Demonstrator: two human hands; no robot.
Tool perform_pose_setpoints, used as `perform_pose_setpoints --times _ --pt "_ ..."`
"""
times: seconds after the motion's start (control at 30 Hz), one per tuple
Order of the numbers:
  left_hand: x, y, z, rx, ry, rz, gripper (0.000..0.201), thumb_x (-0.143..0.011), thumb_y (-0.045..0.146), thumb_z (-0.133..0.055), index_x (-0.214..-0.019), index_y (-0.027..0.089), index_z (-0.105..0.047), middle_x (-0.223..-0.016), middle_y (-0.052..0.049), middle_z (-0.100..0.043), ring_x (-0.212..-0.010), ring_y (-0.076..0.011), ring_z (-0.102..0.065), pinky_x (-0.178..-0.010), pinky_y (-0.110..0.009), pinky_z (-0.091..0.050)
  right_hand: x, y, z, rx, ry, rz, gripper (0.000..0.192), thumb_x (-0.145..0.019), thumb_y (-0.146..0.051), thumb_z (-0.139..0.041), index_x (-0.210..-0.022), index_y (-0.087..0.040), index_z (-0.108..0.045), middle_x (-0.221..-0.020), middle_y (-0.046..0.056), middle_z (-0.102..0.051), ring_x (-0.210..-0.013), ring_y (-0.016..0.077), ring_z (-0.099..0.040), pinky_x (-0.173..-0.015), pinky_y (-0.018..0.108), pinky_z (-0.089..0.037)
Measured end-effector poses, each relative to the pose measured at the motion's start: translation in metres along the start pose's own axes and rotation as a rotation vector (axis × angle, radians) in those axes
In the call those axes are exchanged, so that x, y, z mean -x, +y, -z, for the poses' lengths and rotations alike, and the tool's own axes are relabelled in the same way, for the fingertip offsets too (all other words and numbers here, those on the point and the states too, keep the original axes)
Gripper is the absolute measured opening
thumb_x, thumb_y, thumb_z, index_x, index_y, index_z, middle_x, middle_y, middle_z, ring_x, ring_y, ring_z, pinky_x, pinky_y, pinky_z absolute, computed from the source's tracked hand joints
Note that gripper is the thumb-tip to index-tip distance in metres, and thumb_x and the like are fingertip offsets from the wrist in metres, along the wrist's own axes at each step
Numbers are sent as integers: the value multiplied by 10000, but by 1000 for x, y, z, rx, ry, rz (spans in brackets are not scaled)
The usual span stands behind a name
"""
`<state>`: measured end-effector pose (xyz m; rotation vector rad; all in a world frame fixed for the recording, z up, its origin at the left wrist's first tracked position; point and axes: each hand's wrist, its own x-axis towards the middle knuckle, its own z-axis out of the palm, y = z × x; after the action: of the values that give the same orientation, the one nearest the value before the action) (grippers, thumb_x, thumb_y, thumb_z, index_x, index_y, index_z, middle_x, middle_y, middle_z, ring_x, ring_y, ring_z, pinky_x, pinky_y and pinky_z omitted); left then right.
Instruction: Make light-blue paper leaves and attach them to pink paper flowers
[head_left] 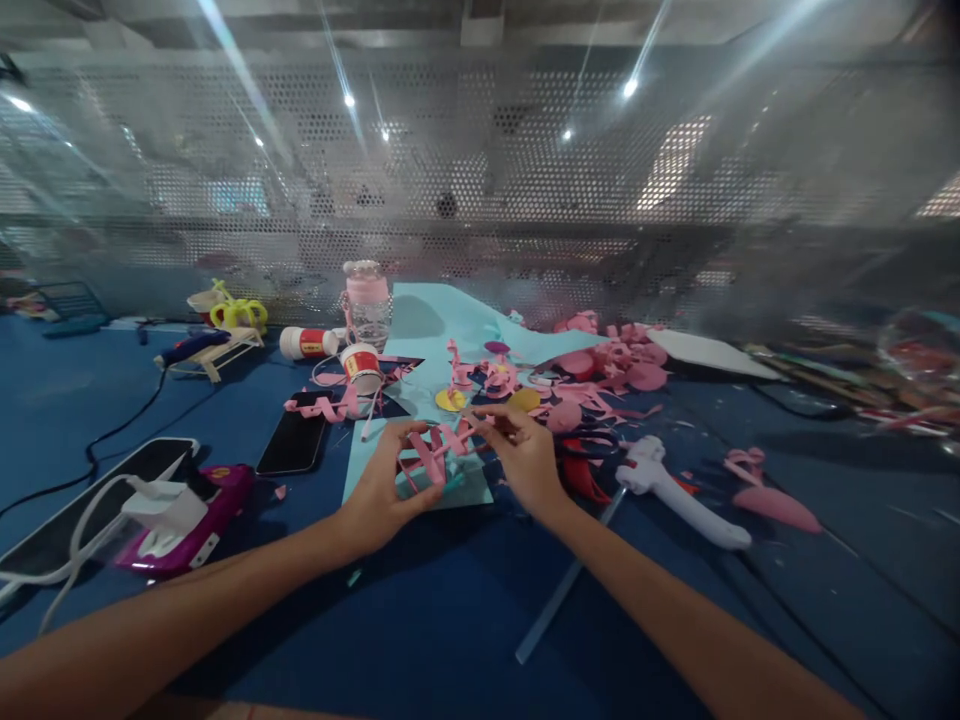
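My left hand is closed round a curled, zigzag strip of pink paper or foam, with the thumb below and the fingers above. At the strip's right end, the fingertips of my right hand are pinched together; the strip's end seems to be between them, partly hidden. Beneath both hands lies a light blue sheet. Just beyond the fingers are a yellow disc and another pink curled piece on the sheet.
A white glue gun with a clear glue stick lies right. Pink cut-outs are heaped behind. Leftward are a black phone, a purple power socket with cables, a red-and-white cup and a pink-topped bottle.
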<state>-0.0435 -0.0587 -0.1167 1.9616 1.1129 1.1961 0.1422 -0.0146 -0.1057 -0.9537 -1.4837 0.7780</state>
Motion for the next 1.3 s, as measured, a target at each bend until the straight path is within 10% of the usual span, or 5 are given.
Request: perform_pose_setpoints --times 0.27,0.77,1.3 --pt "-1 0 3 -229 52 -168 515 -750 265 -583 -1201 213 -340 -1172 -105 -404 -1114 -218 -418 -933 -414 -384 -6 -3 13 527 53 335 233 -803 -417 -518 -819 -207 -619 -734 39 -604 -627 151 -548 -606 284 -456" --pt "-2 2 3 -225 43 -153 511 -740 252 -592 -1190 226 -350 -1151 -98 -408 -1056 -215 -447 -851 -392 -436 -8 -5 8 136 41 55 221 -783 -380 -536 -752 -172 -603 -577 -14 -498 -464 90 -444 -442 228 -369" --pt "2 5 3 -234 38 -117 504 -735 260 -589 -1192 220 -380 -1124 -84 -421 -774 -124 -491 -736 -319 -491 -8 -9 10 274 80 169 245 -798 -379 -520 -721 -168 -616 -636 15 -534 -561 118 -479 -519 251 -389"
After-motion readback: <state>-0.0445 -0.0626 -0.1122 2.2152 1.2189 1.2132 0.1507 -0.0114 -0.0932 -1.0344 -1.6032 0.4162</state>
